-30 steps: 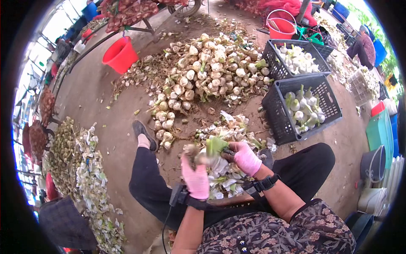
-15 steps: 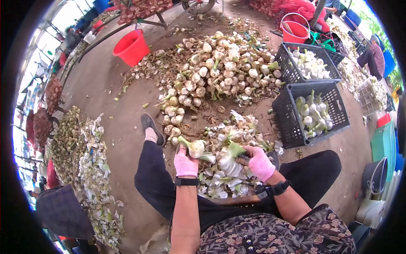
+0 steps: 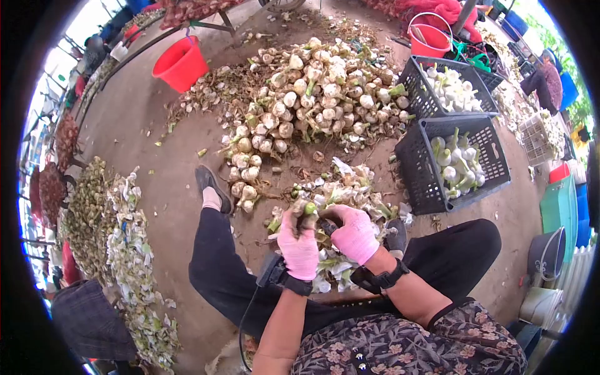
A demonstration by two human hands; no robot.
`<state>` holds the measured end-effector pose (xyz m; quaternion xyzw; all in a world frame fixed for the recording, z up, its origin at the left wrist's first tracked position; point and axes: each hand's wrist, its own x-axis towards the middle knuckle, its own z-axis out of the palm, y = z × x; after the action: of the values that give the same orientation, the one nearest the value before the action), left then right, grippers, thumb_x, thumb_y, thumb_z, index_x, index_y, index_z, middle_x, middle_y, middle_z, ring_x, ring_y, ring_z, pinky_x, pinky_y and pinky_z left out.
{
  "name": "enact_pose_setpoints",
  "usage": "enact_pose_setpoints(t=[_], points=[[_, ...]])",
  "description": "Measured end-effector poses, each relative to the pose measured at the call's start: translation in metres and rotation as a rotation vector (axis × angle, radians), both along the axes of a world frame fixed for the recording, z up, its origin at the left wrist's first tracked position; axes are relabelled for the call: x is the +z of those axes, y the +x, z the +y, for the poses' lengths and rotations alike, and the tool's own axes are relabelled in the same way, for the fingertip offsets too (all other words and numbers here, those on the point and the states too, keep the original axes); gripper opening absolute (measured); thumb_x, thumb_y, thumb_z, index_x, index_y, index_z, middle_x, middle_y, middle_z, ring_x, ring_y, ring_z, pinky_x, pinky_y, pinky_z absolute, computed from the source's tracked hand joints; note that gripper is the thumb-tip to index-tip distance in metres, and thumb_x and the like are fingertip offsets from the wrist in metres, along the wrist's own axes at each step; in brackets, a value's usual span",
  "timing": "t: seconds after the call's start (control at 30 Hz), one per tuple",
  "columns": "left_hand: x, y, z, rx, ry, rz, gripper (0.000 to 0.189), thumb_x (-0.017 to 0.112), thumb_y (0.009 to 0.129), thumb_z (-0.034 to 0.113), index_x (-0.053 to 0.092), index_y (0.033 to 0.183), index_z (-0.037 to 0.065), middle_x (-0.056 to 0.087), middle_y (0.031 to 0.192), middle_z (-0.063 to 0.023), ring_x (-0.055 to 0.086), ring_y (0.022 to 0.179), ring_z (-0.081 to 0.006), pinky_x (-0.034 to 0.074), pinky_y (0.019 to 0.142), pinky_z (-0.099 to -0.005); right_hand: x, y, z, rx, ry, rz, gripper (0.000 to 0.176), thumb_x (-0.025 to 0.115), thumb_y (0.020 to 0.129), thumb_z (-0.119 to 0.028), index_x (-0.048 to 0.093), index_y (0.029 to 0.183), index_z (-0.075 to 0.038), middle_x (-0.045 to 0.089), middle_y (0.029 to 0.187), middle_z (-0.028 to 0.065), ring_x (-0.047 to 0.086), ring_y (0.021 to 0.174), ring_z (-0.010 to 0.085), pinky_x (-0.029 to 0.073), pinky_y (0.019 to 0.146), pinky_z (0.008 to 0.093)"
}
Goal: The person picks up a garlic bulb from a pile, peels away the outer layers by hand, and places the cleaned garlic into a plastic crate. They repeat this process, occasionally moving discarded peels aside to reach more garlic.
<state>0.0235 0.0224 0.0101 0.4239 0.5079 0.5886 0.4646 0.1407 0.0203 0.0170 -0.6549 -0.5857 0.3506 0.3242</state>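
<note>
My left hand point(image 3: 297, 240), in a pink glove with bare fingertips, is closed around a garlic bulb. The cut green end of the garlic point(image 3: 310, 208) shows at the fingertips; the rest is hidden. Close beside it, my right hand point(image 3: 355, 232), gloved alike, is closed on a small dark tool point(image 3: 326, 226), mostly covered by the fingers. Peeled garlic skins point(image 3: 350, 187) lie beneath and ahead of both hands. Beyond them rises a heap of unpeeled garlic bulbs point(image 3: 325, 94).
Two black crates point(image 3: 406, 169) with peeled garlic stand at the right. A red bucket point(image 3: 181, 65) is at the back left, another red bucket point(image 3: 430, 40) at the back right. Skins point(image 3: 134, 250) form a strip at the left. A person point(image 3: 547, 81) sits at the far right.
My hands have come together. The left hand has turned, so the garlic is now mostly hidden in it. The large pale skin by my right hand is no longer in its fingers.
</note>
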Motion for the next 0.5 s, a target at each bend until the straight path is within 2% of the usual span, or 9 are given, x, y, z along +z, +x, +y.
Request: enact_pose_setpoints(t=[0.1,0.17,0.27,0.3,0.33,0.4,0.43,0.47,0.5], points=[[-0.013,0.003,-0.006,-0.014,0.065,0.121,0.028,0.059,0.087,0.000,0.056,0.115,-0.002,0.063,0.102,-0.0044,0.059,0.092,-0.0115,0.046,0.084,-0.0250,0.000,0.001,0.000,0.005,-0.006,-0.013,0.023,0.065,0.070,-0.005,0.066,0.093,-0.002,0.067,0.083,0.0169,0.066,0.080,0.0282,0.051,0.071,0.0338],[-0.009,0.003,-0.008,-0.055,-0.023,0.138,0.029,0.058,0.087,-0.001,0.056,0.116,-0.003,0.063,0.102,-0.0047,0.058,0.091,-0.0112,0.047,0.083,-0.0246,-0.005,0.002,0.000,0.003,-0.112,-0.079,0.025,0.064,0.068,-0.015,0.066,0.092,-0.007,0.066,0.085,0.0164,0.064,0.083,0.0330,0.050,0.074,0.0399],[-0.009,-0.008,0.002,-0.048,-0.202,-0.450,0.020,0.054,0.094,0.014,0.057,0.108,0.001,0.062,0.093,-0.0055,0.061,0.085,-0.0141,0.051,0.075,-0.0262,-0.038,0.021,0.011,0.045,-0.255,-0.179,0.022,0.062,0.070,-0.017,0.065,0.089,-0.007,0.065,0.084,0.0179,0.064,0.083,0.0341,0.050,0.074,0.0413],[0.003,-0.013,0.002,-0.017,-0.263,-0.591,0.024,0.050,0.096,0.020,0.055,0.110,0.001,0.061,0.093,-0.0065,0.062,0.080,-0.0161,0.054,0.070,-0.0276,-0.063,0.027,0.008,0.042,-0.321,-0.340,0.024,0.060,0.070,-0.017,0.065,0.092,-0.007,0.065,0.083,0.0176,0.063,0.083,0.0353,0.050,0.076,0.0412],[-0.002,-0.019,0.006,-0.017,-0.245,-0.686,0.025,0.048,0.097,0.020,0.054,0.111,0.001,0.061,0.096,-0.0076,0.064,0.079,-0.0175,0.056,0.068,-0.0292,-0.069,0.032,-0.004,0.038,-0.315,-0.339,0.024,0.060,0.070,-0.017,0.065,0.092,-0.007,0.065,0.083,0.0176,0.063,0.083,0.0353,0.050,0.076,0.0412],[-0.009,-0.036,0.014,-0.148,-0.211,-0.397,0.029,0.048,0.096,0.026,0.054,0.113,0.004,0.061,0.096,-0.0068,0.064,0.081,-0.0207,0.057,0.070,-0.0375,-0.079,0.039,-0.016,0.069,-0.473,-0.288,0.023,0.059,0.072,-0.017,0.066,0.093,-0.009,0.065,0.088,0.0175,0.062,0.091,0.0340,0.049,0.080,0.0391],[-0.010,-0.039,0.014,-0.095,-0.289,-0.627,0.029,0.048,0.096,0.025,0.053,0.115,0.004,0.061,0.098,-0.0074,0.064,0.085,-0.0210,0.056,0.073,-0.0387,-0.078,0.038,-0.021,0.164,-0.434,-0.322,0.031,0.060,0.074,-0.012,0.064,0.105,-0.010,0.062,0.105,0.0169,0.060,0.098,0.0330,0.048,0.085,0.0381],[-0.011,-0.037,0.021,-0.049,-0.350,-0.857,0.029,0.047,0.097,0.024,0.053,0.116,0.004,0.061,0.100,-0.0081,0.064,0.088,-0.0212,0.056,0.075,-0.0400,-0.075,0.035,-0.021,0.167,-0.435,-0.315,0.031,0.060,0.074,-0.012,0.064,0.105,-0.010,0.062,0.105,0.0169,0.060,0.098,0.0330,0.048,0.085,0.0381],[-0.015,-0.034,0.024,-0.014,-0.335,-0.878,0.028,0.046,0.097,0.022,0.052,0.116,0.003,0.061,0.101,-0.0084,0.062,0.094,-0.0214,0.053,0.083,-0.0397,-0.067,0.032,-0.014,0.160,-0.251,-0.162,0.040,0.062,0.074,-0.009,0.059,0.114,-0.010,0.059,0.111,0.0174,0.059,0.098,0.0317,0.047,0.087,0.0366]])
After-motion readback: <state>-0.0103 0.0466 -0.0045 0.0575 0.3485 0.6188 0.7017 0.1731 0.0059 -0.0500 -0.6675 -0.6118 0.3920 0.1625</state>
